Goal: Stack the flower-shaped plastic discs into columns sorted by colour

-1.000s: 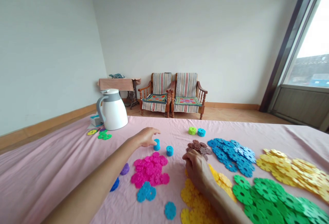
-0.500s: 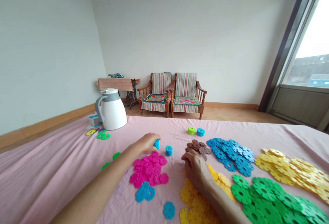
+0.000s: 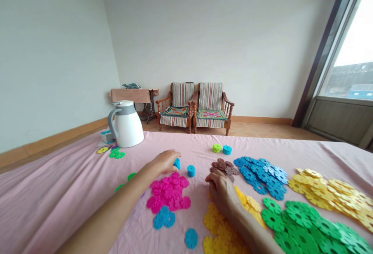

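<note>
My left hand is closed around a small blue stack of notched discs, only its right side showing. A second blue stack stands on the cloth just right of it. Below my left hand lies a heap of pink flower-shaped discs, with a few blue discs at its near edge. My right hand is curled low over the cloth, between the brown discs and the yellow discs. Its fingertips are turned away, and whatever they pinch, if anything, is hidden.
A white jug stands at the back left, near small green discs. A lime stack and a blue stack sit at the back. Heaps of blue, green and pale yellow discs spread rightward on the pink cloth.
</note>
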{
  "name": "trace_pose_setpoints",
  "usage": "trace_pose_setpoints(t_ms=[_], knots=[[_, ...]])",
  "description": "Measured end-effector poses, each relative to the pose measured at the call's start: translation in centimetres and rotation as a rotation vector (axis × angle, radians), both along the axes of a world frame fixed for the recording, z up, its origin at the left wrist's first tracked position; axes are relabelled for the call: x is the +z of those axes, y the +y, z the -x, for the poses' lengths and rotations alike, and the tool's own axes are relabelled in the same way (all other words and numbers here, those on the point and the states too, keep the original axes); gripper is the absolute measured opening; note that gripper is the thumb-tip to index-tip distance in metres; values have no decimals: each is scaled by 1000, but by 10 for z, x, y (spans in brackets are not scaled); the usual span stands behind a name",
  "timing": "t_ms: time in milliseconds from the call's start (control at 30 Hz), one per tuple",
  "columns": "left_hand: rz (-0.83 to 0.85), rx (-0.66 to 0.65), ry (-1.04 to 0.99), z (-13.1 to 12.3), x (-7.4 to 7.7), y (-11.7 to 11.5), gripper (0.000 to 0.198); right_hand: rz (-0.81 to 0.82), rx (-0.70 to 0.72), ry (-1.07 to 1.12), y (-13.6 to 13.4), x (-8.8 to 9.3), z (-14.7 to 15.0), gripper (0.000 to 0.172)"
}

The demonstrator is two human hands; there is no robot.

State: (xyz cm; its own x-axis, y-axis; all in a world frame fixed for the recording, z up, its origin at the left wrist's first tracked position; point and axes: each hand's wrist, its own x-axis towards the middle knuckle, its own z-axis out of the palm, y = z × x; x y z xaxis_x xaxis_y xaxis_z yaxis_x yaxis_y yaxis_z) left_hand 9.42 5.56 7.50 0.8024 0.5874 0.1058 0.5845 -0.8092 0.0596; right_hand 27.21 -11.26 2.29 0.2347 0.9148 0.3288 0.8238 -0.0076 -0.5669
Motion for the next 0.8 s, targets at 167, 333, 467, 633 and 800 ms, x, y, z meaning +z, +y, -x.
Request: trace_pose_setpoints(t_ms=[167, 333, 467, 633, 800], knots=[[-5, -12, -47, 17, 23, -39, 12, 0, 11, 0, 0, -2, -1, 28], [313, -153, 75, 51, 36, -90, 13, -15, 17, -8, 2, -7, -3, 29], [316, -14, 73, 78, 26, -115, 18, -28, 22, -9, 3, -9, -4, 28], [396, 57, -36, 88, 6, -125, 19, -31, 22, -17, 2, -8, -4, 28], [411, 83, -102, 83, 0, -127, 20, -38, 21, -25, 1, -8, -4, 27]])
